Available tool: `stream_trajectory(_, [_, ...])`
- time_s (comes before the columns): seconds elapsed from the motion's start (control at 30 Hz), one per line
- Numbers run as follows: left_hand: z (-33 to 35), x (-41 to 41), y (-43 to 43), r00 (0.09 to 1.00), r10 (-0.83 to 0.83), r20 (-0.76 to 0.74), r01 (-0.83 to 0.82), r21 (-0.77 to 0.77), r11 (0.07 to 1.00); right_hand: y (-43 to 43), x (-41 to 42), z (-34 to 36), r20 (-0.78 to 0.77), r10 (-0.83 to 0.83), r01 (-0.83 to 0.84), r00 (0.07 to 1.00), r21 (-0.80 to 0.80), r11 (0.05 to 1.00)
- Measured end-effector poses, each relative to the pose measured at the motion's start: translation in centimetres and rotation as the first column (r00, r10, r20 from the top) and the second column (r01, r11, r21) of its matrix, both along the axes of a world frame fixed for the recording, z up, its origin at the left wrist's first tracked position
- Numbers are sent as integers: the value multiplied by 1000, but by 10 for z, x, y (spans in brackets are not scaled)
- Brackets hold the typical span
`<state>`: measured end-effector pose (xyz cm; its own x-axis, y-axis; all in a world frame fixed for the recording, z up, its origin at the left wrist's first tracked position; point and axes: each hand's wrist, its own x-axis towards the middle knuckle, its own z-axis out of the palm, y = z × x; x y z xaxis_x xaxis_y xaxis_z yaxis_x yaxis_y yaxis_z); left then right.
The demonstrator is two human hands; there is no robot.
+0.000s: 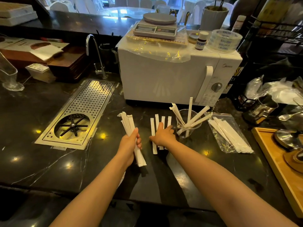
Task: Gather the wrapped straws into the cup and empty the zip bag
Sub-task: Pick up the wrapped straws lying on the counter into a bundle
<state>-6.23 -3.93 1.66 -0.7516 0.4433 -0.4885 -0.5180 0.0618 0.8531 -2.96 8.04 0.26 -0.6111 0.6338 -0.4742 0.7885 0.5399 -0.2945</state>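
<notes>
My left hand [130,144] grips a bundle of white paper-wrapped straws [127,122], held tilted above the dark counter. My right hand [163,134] lies flat, fingers spread, on top of several loose wrapped straws [153,126] lined up side by side on the counter. Just right of that hand stands a clear plastic cup [197,124] with several wrapped straws [190,110] leaning out of it. Further right lies a clear zip bag [227,116] with more wrapped straws [229,135] inside it.
A white microwave [164,79] stands behind the cup, carrying a kitchen scale [155,27] and a tape roll [226,40]. A perforated metal rinser tray [91,102] with a tap sits at left. A wooden tray [270,154] and a steel jug [262,110] are at right.
</notes>
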Motion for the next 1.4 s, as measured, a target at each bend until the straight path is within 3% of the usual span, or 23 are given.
stream_trajectory(0.47, [-5, -11, -5, 998, -67, 21, 67, 7, 998, 7, -11, -9, -113, -126, 138, 986, 106, 985])
stream_trajectory(0.8, [-4, -8, 2, 997, -76, 24, 75, 30, 997, 8, 0, -4, -121, -86, 100, 989, 109, 989])
stream_trajectory(1.07, [-5, -5, 6, 996, -83, 19, 83, 33, 996, 4, 12, 0, -45, 63, -53, 997, 210, 976])
stream_trajectory(1.4, [-7, -1, 19, 997, -77, -6, 77, 15, 997, 16, 24, 2, -164, -7, -2, 986, -57, 998])
